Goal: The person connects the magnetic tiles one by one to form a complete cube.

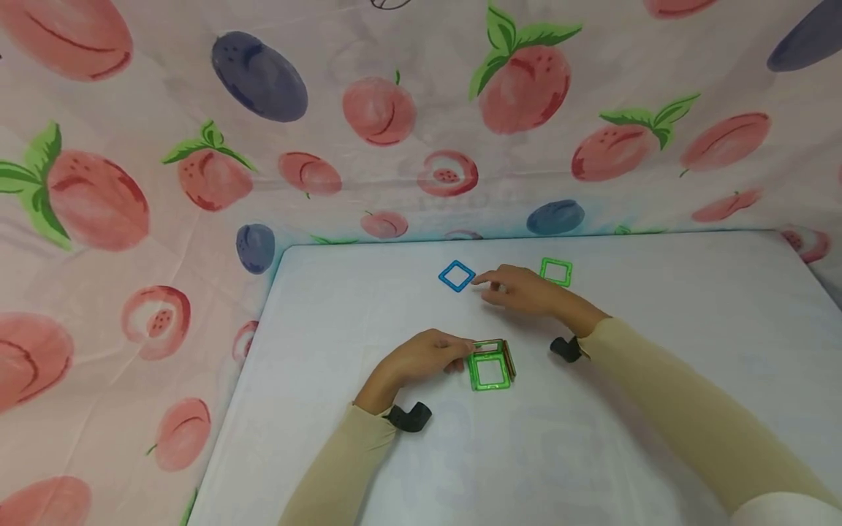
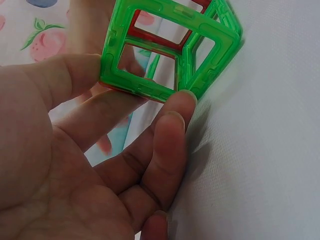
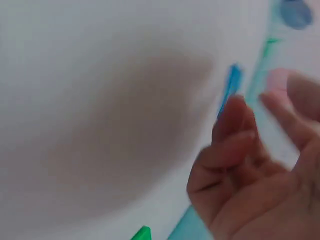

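My left hand (image 1: pixel 424 358) pinches a small box of magnetic tiles (image 1: pixel 488 355) at its left side, thumb and fingers on its edges. Green frames make up its front and top, and a reddish tile (image 1: pixel 509 361) stands on its right. Seen from the left wrist, a green frame (image 2: pixel 175 14) faces the palm, with red frames behind it. My right hand (image 1: pixel 522 291) reaches over the table with loosely bent fingers and holds nothing. Its index fingertip is right at the corner of a flat blue square tile (image 1: pixel 447 269). The right wrist view is blurred; the blue tile (image 3: pixel 231 82) shows beyond the fingertips.
A loose green square tile (image 1: pixel 569 273) lies behind the right hand, near the back of the white table (image 1: pixel 355 292). Fruit-patterned cloth (image 1: pixel 421 95) rises along the back and left edges. A black wrist-worn piece (image 1: pixel 411 417) sits under the left cuff.
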{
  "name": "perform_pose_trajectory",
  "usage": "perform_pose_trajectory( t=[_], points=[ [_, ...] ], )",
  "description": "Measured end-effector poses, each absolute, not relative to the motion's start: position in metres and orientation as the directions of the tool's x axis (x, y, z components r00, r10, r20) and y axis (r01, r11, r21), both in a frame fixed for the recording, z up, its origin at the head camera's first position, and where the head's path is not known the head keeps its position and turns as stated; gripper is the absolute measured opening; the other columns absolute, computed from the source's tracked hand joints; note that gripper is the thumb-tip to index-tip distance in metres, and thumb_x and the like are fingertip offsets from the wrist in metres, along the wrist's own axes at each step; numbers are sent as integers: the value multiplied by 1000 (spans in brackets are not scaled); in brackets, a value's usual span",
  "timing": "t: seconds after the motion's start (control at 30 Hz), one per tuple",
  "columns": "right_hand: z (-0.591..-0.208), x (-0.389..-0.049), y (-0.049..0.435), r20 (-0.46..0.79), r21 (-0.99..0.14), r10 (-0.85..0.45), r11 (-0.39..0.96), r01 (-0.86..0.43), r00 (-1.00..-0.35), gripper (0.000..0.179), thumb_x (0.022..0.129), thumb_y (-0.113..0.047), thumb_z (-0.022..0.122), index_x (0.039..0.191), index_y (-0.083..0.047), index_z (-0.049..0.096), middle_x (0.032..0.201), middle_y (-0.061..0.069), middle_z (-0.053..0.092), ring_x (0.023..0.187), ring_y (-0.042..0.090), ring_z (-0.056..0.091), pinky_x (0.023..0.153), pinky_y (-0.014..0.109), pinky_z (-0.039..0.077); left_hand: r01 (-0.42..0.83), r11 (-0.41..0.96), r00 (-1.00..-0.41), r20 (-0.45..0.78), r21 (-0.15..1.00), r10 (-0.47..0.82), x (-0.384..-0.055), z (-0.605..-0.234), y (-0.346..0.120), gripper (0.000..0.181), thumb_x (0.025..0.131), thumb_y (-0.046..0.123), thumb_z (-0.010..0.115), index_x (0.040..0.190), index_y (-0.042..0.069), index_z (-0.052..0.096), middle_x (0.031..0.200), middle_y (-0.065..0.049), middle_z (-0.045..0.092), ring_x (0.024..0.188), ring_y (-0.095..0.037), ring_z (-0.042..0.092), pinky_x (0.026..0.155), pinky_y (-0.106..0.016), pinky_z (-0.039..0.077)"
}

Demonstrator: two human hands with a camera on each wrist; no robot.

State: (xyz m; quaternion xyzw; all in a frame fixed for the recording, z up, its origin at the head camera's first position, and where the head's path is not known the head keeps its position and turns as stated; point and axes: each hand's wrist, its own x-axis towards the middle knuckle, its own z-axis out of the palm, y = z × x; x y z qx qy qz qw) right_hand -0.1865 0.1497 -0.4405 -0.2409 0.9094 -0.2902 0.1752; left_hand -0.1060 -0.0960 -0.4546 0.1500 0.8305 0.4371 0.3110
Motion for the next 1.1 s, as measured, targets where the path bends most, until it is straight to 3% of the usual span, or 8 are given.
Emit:
perform_pose_trajectory(
  t=[0.1, 0.2, 0.33, 0.53, 0.73, 0.83, 0.97, 1.1],
  points=[
    [-447, -203, 137, -175, -528, -580, 738, -421, -796, 38, 103, -21, 61, 140, -14, 62, 117, 15, 61, 103, 27, 57, 94, 46, 49, -25, 566, -762, -383, 824, 523, -107, -455, -96, 36, 102, 44, 58, 118, 18, 78, 81, 0, 68, 81, -9, 56, 82, -30, 43],
    [-452, -212, 127, -190, -461, -550, 781, -421, -813, 30, 101, -21, 65, 129, -11, 66, 116, 13, 59, 104, 27, 57, 96, 47, 49, -27, 562, -763, -380, 827, 523, -107, -456, -97, 36, 101, 44, 59, 120, 19, 77, 82, 0, 68, 81, -9, 56, 82, -29, 43],
    [-454, -215, 121, -264, -345, -489, 853, -392, -831, 18, 98, -25, 70, 107, -9, 69, 104, 8, 60, 90, 23, 57, 83, 41, 51, -47, 543, -757, -384, 839, 528, -107, -457, -97, 35, 101, 42, 59, 120, 19, 77, 84, 0, 70, 83, -9, 57, 85, -29, 44],
    [-450, -205, 123, -392, -212, -492, 871, -444, -778, 23, 102, -29, 60, 92, -8, 66, 88, 5, 59, 78, 20, 52, 69, 35, 46, -81, 487, -732, -384, 870, 563, -108, -455, -96, 33, 104, 32, 56, 122, 12, 74, 91, -5, 76, 88, -12, 68, 98, -30, 45],
    [-447, -193, 140, -240, -482, -518, 798, -362, -821, 30, 99, -23, 56, 71, -13, 54, 66, -1, 48, 62, 15, 43, 61, 30, 37, -103, 453, -715, -382, 885, 585, -110, -454, -93, 32, 107, 24, 49, 119, 5, 71, 96, -10, 77, 89, -18, 73, 97, -31, 50],
    [-439, -185, 157, -200, -635, -458, 734, -241, -866, 35, 103, -28, 56, 71, -13, 51, 62, -2, 44, 59, 16, 42, 60, 30, 36, -147, 437, -709, -402, 887, 579, -109, -455, -90, 31, 106, 23, 49, 114, 2, 70, 97, -12, 77, 88, -21, 74, 95, -32, 52],
    [-426, -168, 183, -306, -742, -346, 670, -5, -887, 39, 105, -41, 54, 82, -10, 56, 67, 1, 46, 65, 20, 46, 62, 33, 38, -235, 422, -672, -460, 876, 580, -107, -455, -86, 29, 106, 25, 50, 110, 2, 67, 96, -13, 78, 87, -23, 75, 102, -37, 48],
    [-421, -151, 197, -411, -782, -322, 606, 148, -853, 43, 106, -44, 53, 87, -6, 58, 70, 3, 49, 69, 21, 47, 65, 33, 39, -258, 422, -652, -479, 869, 589, -104, -452, -84, 31, 107, 30, 51, 111, 3, 65, 95, -12, 79, 87, -24, 76, 110, -41, 41]
  ],
)
